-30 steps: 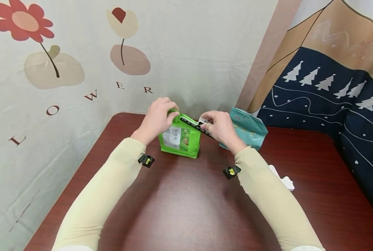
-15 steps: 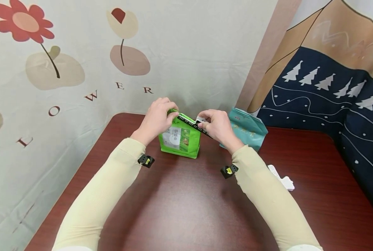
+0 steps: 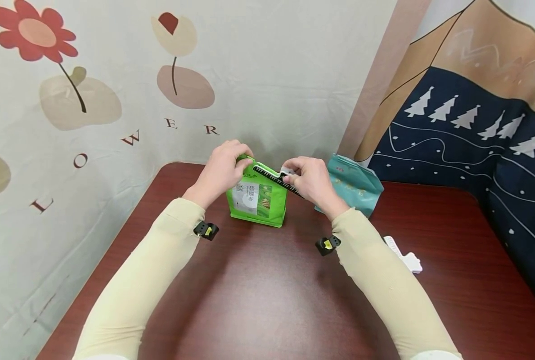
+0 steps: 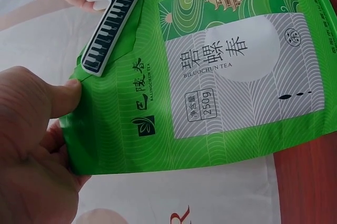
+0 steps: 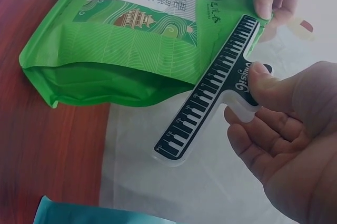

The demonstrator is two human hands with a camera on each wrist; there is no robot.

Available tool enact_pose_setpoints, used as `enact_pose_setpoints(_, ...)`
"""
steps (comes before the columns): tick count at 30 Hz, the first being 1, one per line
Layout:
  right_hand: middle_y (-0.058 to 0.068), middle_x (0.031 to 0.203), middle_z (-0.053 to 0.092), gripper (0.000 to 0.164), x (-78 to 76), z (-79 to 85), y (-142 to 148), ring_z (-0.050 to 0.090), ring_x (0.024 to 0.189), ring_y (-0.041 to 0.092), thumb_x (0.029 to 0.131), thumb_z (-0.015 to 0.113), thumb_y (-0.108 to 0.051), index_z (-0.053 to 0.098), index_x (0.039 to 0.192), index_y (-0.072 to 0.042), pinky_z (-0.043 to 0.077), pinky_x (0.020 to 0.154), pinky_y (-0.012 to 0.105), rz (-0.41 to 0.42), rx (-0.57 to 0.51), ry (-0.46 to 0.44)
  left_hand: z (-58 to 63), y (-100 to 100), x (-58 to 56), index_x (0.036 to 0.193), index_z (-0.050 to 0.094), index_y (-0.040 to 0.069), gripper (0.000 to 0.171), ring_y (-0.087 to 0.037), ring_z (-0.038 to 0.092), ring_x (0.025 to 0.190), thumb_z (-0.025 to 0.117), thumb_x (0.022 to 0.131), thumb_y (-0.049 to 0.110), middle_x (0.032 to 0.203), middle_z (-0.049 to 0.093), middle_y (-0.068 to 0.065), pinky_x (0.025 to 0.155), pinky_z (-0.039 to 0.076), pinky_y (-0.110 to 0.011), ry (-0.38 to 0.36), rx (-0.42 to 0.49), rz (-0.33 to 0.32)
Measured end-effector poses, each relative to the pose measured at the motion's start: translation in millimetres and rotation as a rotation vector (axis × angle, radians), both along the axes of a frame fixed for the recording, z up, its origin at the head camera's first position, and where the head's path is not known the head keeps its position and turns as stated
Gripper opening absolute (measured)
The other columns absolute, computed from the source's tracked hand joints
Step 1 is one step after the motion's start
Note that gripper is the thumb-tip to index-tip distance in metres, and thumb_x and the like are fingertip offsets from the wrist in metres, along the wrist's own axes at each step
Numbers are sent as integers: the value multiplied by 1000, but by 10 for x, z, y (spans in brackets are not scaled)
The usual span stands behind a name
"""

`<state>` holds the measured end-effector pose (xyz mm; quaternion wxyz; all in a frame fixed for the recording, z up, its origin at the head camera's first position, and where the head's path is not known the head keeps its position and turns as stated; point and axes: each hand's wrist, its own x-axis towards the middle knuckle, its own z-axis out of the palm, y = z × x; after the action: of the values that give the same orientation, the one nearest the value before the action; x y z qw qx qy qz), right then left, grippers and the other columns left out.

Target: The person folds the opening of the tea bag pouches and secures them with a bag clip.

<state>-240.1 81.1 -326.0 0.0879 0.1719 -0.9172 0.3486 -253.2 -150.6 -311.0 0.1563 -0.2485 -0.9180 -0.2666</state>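
A green tea bag (image 3: 257, 197), labelled Biluochun Tea, stands upright at the back of the table. My left hand (image 3: 222, 169) pinches its top left corner, thumb in front, as the left wrist view shows. With thumb and fingers, my right hand (image 3: 311, 182) holds the handle of a long bag clip (image 5: 210, 87) printed with black and white piano keys and "Music" lettering. The clip lies slanted along the folded top edge of the bag. Its left end is near my left thumb (image 4: 66, 97), and its other end sticks out past the bag's right side.
Right behind my right hand stands a teal pouch (image 3: 356, 186). A white clip (image 3: 403, 255) lies on the dark red table (image 3: 258, 300) beside my right forearm. Printed fabric walls (image 3: 285, 75) close off the back and both sides.
My right hand and the piano-key clip have shifted slightly left along the bag's top edge. My left hand keeps its pinch on the corner and has moved a little left.
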Motion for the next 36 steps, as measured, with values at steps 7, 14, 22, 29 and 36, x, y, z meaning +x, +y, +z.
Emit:
enact_pose_setpoints(7, 9, 102, 78, 16, -5, 2, -16, 71, 87, 27, 90, 79, -9, 80, 106, -6, 55, 81, 42, 5, -7, 31, -16, 11, -20, 102, 75, 3, 8, -33, 58, 98, 68, 98, 6, 98, 68, -13, 90, 45, -47, 16, 15, 0)
enact_pose_setpoints(14, 9, 104, 78, 17, -12, 12, -49, 72, 89, 26, 91, 80, -10, 80, 107, -7, 55, 81, 41, -6, -26, 6, -9, 8, -15, 102, 74, 3, 8, -33, 58, 98, 68, 98, 7, 98, 68, -13, 89, 45, -47, 14, 10, 5)
enact_pose_setpoints(22, 9, 103, 77, 17, -16, 4, -47, 71, 88, 26, 90, 80, -9, 80, 107, -7, 55, 81, 41, -13, -33, 2, 9, -30, -3, 108, 72, 3, 12, -33, 60, 102, 63, 100, 3, 106, 69, -13, 92, 47, -47, 0, 29, -2)
enact_pose_setpoints(29, 9, 107, 77, 18, -19, 1, -55, 72, 89, 26, 90, 80, -10, 80, 108, -6, 55, 81, 41, -6, -39, 3, 2, -64, -15, 102, 71, 3, 10, -31, 59, 93, 62, 99, -1, 102, 68, -14, 84, 47, -46, 27, 54, -1)
enact_pose_setpoints(36, 9, 104, 78, 18, -23, 9, -89, 73, 87, 25, 89, 81, -8, 80, 107, -6, 56, 81, 40, -11, -66, 7, 10, -61, -3, 101, 71, 3, 10, -31, 58, 91, 62, 99, -1, 100, 68, -13, 83, 47, -46, 26, 59, 2)
